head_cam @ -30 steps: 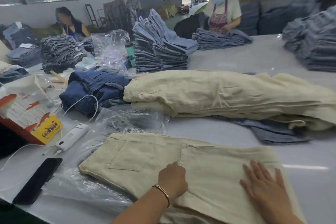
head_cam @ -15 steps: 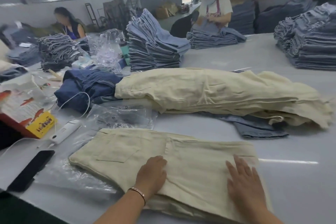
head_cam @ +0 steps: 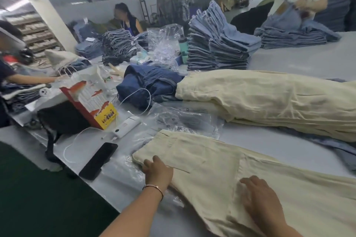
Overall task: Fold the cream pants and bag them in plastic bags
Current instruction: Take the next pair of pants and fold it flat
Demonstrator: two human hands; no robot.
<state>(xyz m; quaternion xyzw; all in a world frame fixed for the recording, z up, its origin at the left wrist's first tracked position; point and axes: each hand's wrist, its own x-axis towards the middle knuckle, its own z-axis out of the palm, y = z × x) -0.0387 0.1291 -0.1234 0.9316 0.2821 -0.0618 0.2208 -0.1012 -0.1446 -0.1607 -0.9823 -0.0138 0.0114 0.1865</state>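
A folded pair of cream pants (head_cam: 208, 161) lies on the grey table (head_cam: 260, 140) in front of me, with its left end resting on a clear plastic bag (head_cam: 127, 161). My left hand (head_cam: 158, 171) is at the pants' near left edge, fingers curled round it. Flat on the cloth further right, my right hand (head_cam: 260, 198) presses down with its fingers spread. Behind, a pile of unfolded cream pants (head_cam: 269, 98) stretches across the table. Between the two lie more flat plastic bags (head_cam: 183, 119).
A black phone (head_cam: 98, 159), a white power bank with cable (head_cam: 127, 127) and a red-and-yellow paper bag (head_cam: 90, 100) sit at the left. Dark blue jeans (head_cam: 148, 84) and tall stacks of jeans (head_cam: 217, 44) stand behind. Other people work around the table.
My left hand slid from the middle of the folded pants to their left edge and curled round it. My right hand stays flat on the cloth. The view swung left.
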